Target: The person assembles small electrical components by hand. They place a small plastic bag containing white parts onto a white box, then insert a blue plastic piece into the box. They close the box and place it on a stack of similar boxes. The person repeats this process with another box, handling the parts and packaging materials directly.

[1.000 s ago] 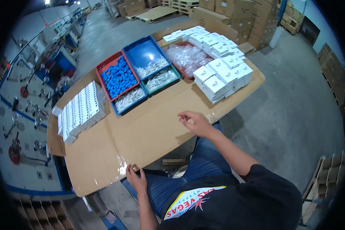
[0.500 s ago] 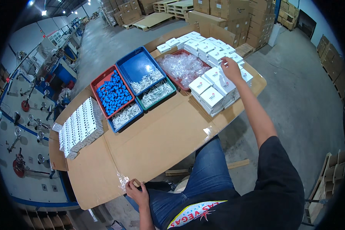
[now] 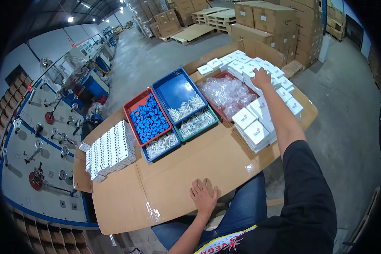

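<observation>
My left hand (image 3: 204,197) is over the near edge of the cardboard tabletop (image 3: 173,182), its fingers spread and nothing in them. My right arm stretches far across to the right side, where my right hand (image 3: 261,78) rests over stacked small white boxes (image 3: 237,65). Its fingers look apart and bent down onto the box tops; the palm side is hidden, and I see no box lifted. Just left of that hand stands a red tray (image 3: 225,115) heaped with clear plastic bags (image 3: 224,93). More white boxes (image 3: 257,132) lie stacked under and beside my right forearm.
A red tray of blue pieces (image 3: 149,120) sits mid-table beside blue and green trays of white slender pieces (image 3: 196,123). White blocks with dark holes (image 3: 112,148) stand in rows at left. Cartons (image 3: 264,19) and pallets (image 3: 213,17) fill the background; a machine panel (image 3: 38,156) stands left.
My left hand has moved right along the table's near edge and spread its fingers. My right hand has shifted farther back over the white boxes. The whole view has turned.
</observation>
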The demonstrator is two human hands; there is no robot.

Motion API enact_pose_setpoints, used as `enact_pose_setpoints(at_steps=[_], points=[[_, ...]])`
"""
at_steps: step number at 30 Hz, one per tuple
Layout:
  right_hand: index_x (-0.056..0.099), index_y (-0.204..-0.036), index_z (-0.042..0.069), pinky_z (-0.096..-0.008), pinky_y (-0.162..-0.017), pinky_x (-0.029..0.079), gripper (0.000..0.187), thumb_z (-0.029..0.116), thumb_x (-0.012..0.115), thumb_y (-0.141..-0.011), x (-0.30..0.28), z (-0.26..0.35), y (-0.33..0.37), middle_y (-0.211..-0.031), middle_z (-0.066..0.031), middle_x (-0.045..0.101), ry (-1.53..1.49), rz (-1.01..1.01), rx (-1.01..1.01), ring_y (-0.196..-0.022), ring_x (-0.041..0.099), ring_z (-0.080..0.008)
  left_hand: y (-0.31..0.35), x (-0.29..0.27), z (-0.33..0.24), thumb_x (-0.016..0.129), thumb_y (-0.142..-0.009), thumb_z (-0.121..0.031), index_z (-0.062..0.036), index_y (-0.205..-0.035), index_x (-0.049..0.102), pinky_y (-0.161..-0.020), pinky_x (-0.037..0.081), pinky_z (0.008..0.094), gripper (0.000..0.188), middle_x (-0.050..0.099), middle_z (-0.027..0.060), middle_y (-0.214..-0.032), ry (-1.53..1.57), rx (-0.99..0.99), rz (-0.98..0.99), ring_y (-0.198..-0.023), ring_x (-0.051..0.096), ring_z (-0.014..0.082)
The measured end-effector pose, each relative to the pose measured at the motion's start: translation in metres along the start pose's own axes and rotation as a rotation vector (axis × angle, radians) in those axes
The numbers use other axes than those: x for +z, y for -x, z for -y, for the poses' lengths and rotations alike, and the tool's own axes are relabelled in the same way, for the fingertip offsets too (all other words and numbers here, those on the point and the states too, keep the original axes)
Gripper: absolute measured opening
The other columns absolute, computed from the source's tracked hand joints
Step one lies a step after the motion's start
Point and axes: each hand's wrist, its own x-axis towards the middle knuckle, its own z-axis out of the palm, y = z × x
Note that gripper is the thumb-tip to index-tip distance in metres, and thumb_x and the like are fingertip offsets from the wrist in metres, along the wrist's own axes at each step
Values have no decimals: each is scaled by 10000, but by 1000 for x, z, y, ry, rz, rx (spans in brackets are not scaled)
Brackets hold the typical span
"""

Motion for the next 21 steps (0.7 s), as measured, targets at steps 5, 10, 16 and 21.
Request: enact_pose_setpoints(at_steps=[5,10,16,21], points=[[560,-1387,134,-605,-1074,430,658,491,744,-866,18,12,-27,-1416,-196,530,38,80,81,-1336,519,-387,4,4,1,630,-906,-478,-85,-1385,586,-1168,248,582,620,429,243,-1464,-53,-30,43,-1432,348,397],[520,-1435,124,-606,-1115,375,734,539,734,-869,18,22,-41,-1476,-185,527,100,236,90,-1373,512,-368,3,4,3,628,-905,-486,-91,-1382,595,-1165,259,580,621,434,242,-1461,-85,-40,46,-1428,363,400],[558,-1315,90,-612,-1055,435,695,516,781,-813,29,12,-56,-1333,-209,622,54,204,60,-1254,603,-395,1,6,4,636,-894,-474,-93,-1385,588,-1166,258,580,623,426,240,-1460,-86,-42,54,-1428,357,409],[530,-1404,58,-529,-1053,471,795,488,788,-787,18,5,-52,-1365,-254,576,-34,-6,-2,-1295,553,-398,0,5,0,641,-890,-448,-87,-1402,556,-1168,247,585,633,396,238,-1467,-64,-33,60,-1435,334,421]])
